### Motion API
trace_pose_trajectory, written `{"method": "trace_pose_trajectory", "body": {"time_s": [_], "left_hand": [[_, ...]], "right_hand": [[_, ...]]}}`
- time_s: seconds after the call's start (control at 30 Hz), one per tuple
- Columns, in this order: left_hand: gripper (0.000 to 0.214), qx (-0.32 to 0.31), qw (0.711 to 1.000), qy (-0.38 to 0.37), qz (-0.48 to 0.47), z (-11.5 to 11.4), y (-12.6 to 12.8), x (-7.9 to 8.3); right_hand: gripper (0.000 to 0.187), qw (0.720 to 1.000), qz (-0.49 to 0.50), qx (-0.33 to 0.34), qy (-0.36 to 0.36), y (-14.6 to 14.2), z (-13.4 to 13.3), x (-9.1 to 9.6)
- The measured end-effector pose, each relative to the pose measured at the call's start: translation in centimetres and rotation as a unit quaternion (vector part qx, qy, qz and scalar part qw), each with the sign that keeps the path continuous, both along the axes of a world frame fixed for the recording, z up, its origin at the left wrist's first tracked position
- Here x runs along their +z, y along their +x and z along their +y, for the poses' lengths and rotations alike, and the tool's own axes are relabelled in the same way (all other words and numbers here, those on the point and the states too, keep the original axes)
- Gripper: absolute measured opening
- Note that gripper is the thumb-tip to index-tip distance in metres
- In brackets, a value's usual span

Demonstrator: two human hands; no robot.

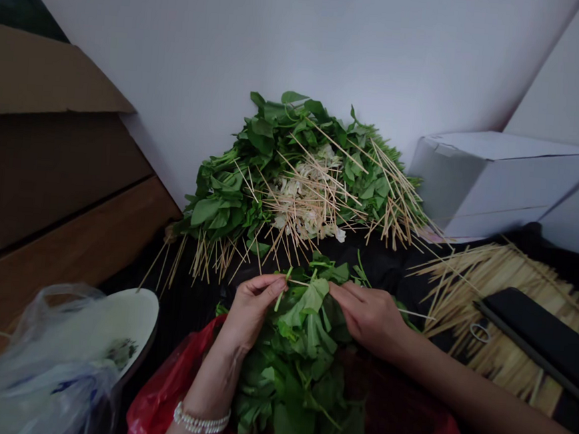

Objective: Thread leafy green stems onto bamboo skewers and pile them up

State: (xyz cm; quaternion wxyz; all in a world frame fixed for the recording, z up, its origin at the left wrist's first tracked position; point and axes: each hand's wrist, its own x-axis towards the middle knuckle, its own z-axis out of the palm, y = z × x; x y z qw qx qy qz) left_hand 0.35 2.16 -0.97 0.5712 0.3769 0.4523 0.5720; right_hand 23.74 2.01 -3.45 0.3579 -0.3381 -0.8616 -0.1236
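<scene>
My left hand (252, 308), with a bead bracelet on the wrist, pinches a thin bamboo skewer (298, 283) and a green leaf (308, 300). My right hand (369, 313) is closed on the same leaf from the right, fingertips at its edge. Both hands hover over a heap of loose green leaves (301, 378) lying on a red plastic bag (165, 394). Behind them, against the wall, lies a large pile of skewered leaves (297, 177) with stick ends fanning toward me.
A bundle of bare bamboo skewers (494, 287) lies at right, with a black flat object (541, 337) on it. A white box (497, 180) stands behind. At left are a white bowl (131, 318), a clear plastic bag (41, 371) and brown cardboard (44, 144).
</scene>
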Motion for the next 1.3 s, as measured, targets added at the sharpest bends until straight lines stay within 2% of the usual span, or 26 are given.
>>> {"method": "trace_pose_trajectory", "body": {"time_s": [0.37,0.5,0.67,0.83,0.9,1.0,1.07,1.13,1.2,1.23,1.3], "left_hand": [[0.031,-0.017,1.0,-0.005,0.0,-0.1,0.3,-0.1],[0.029,-0.018,0.999,0.014,0.03,-0.1,0.4,-0.5],[0.028,-0.05,0.995,0.018,0.081,-0.5,1.3,-0.7],[0.03,-0.072,0.99,0.038,0.116,-0.6,1.4,-0.1],[0.034,-0.055,0.99,0.043,0.12,-0.3,0.4,0.5],[0.041,0.043,0.988,0.045,0.139,0.4,-2.3,1.2],[0.037,0.103,0.964,0.05,0.241,0.9,-4.3,1.3],[0.03,0.116,0.912,0.043,0.392,1.1,-6.0,1.2],[0.024,0.091,0.852,0.014,0.516,1.0,-7.0,0.9],[0.022,0.07,0.831,-0.003,0.552,0.9,-7.3,0.8],[0.022,0.026,0.814,-0.033,0.58,0.7,-7.5,0.7]], "right_hand": [[0.034,0.999,0.021,0.026,-0.007,-0.3,-0.2,-0.2],[0.034,1.0,0.02,0.022,-0.003,-0.3,-0.2,-0.3],[0.033,0.999,0.019,0.033,-0.003,-0.6,-0.3,-0.4],[0.032,0.999,0.02,0.034,-0.002,-0.6,-0.4,-0.3],[0.032,0.999,0.03,0.029,0.008,-0.3,-0.2,0.0],[0.03,0.998,0.06,0.004,0.024,0.4,0.4,0.4],[0.027,0.996,0.082,-0.009,0.019,0.8,0.8,0.5],[0.025,0.995,0.099,-0.015,0.002,1.1,1.1,0.5],[0.024,0.994,0.106,-0.018,-0.01,1.2,1.2,0.4],[0.023,0.994,0.107,-0.019,-0.012,1.2,1.3,0.3],[0.023,0.994,0.108,-0.018,-0.01,1.2,1.2,0.3]]}}
